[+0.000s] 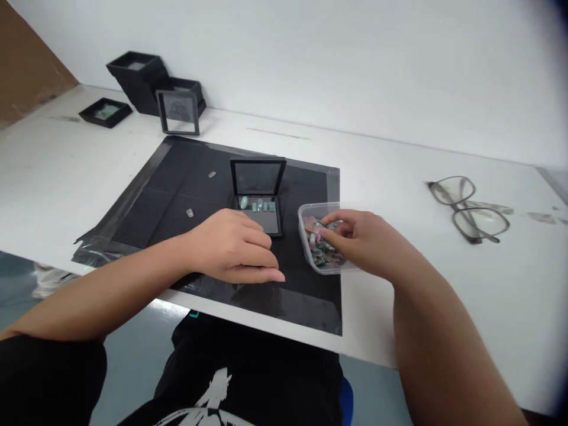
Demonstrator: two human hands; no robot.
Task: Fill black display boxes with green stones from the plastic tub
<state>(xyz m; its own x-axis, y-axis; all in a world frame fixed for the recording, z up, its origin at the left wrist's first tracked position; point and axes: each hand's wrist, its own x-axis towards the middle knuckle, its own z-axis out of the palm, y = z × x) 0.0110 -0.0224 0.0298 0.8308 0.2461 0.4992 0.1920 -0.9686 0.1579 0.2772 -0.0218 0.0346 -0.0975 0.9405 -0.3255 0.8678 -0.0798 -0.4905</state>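
Note:
My right hand (361,239) reaches into a clear plastic tub (306,251) full of small glossy pieces (319,254) that look like press-on nails, pink, green and dark. Its thumb and forefinger pinch among them, apparently on one nail. My left hand (237,248) hovers or rests over the black mat, fingers loosely curled with their tips turned under, and nothing visible at the thumb. Just beyond it stands a small black display case (271,225), lid raised. Several green press-on nails (260,205) lie in a row along the back of its base.
The black mat (146,201) is taped to a white table (386,171). Two small clear-looking pieces, one nearer (190,213) and one farther (212,174), lie on it. Stacked black cases (137,83), an upright frame (180,112) and an open case (105,112) stand back left; eyeglasses (470,207) lie right.

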